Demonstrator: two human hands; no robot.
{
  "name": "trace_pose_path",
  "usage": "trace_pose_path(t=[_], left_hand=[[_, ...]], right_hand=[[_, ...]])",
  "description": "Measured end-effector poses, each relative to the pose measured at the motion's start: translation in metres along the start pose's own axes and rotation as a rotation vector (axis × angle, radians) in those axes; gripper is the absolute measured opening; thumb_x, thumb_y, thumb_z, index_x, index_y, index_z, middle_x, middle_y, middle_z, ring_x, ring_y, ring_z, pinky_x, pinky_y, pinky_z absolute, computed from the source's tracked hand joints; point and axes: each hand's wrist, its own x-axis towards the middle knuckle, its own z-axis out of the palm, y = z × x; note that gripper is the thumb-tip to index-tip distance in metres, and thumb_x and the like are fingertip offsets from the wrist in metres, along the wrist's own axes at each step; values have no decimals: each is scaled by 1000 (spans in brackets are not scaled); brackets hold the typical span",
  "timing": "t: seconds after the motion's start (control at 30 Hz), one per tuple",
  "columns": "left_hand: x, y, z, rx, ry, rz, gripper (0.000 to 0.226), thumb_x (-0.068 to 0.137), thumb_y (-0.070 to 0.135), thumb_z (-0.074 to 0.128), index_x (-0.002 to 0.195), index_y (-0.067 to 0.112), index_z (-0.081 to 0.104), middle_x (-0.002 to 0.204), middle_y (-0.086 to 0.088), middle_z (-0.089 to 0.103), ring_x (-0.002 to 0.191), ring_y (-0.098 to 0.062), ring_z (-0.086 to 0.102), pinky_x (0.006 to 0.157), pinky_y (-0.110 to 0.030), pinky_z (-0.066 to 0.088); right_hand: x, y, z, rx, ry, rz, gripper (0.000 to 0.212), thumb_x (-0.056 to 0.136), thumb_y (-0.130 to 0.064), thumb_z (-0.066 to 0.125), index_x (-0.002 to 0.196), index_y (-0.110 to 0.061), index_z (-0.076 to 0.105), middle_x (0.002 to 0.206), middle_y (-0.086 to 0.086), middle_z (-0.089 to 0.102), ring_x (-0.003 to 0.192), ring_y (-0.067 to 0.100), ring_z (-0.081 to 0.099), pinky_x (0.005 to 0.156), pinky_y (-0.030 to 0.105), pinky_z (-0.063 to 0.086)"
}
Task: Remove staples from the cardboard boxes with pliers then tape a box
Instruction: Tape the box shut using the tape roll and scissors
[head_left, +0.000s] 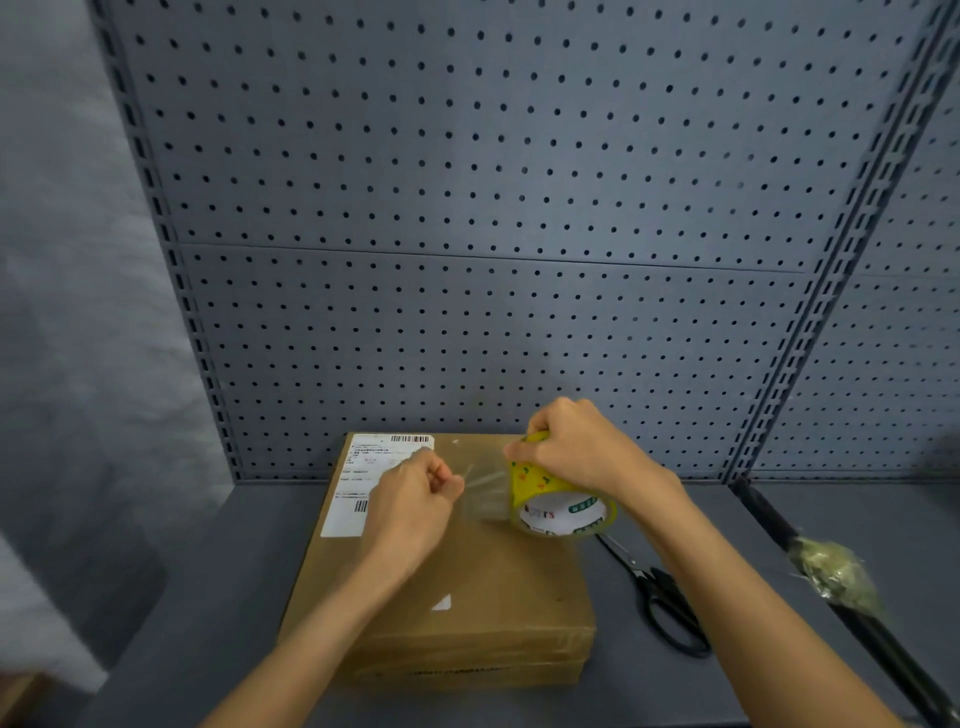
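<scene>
Cardboard box (467, 587) lay flat on the grey surface (218, 597), approx centre, w/ a second box (467, 675) under it; back edge near the pegboard wall (493, 208). White shipping label (363, 478) w/ barcodes sat on the top's far-left corner.

Left hand (415, 499) was above the box top, fingers curled, grip pinching the free end of a clear tape strip (485, 491). Right hand (576, 447) gripped the tape roll (558, 506) from above, fingers wrapped round its yellow printed outside; roll tilted, white core facing the camera, held over the box's far-right part. Strip stretched between both hands, just above the cardboard.

Black-handled scissors (660, 597) lay on the surface right of the box, blades pointing toward the roll. Further right, a black bar (779, 530) ran diagonally, w/ crumpled clear tape wad (831, 571) wrapped on it. No pliers in shot.
</scene>
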Motion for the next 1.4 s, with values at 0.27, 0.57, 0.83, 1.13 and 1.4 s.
trace_pose_path(t=[0.27,0.57,0.83,1.13,1.4], left_hand=[[-3,-14,1,129,2,44,13,90,27,58,82,17,55,72,9,51,67,-7,48,53,-19,33],[3,-22,2,201,-41,78,25,86,31,63,90,18,42,87,5,46,85,-16,49,61,-23,32],[23,-19,0,259,-44,-34,31,86,27,63,102,14,38,70,5,49,72,-20,54,58,-29,38],[10,-22,-7,204,-152,30,35,84,35,66,97,19,38,82,4,50,77,-17,51,60,-27,34],[-9,-24,-15,140,-234,112,36,82,34,68,106,25,43,103,8,46,100,-10,45,79,-22,38]], right_hand=[[19,-22,12,-261,-99,5,44,85,-31,61,57,-15,30,56,0,31,51,18,31,47,27,23],[25,-38,24,-412,-108,-39,28,82,-14,50,59,-13,34,61,1,40,54,17,37,50,26,31],[25,-39,27,-435,-108,-54,27,81,-12,50,58,-14,36,60,0,42,54,16,39,50,26,32],[23,-37,26,-418,-92,-61,25,78,-10,49,58,-14,33,59,0,39,53,17,36,50,26,29],[21,-39,25,-421,-93,-61,23,76,-9,47,59,-14,33,60,0,39,54,16,35,54,29,33]])
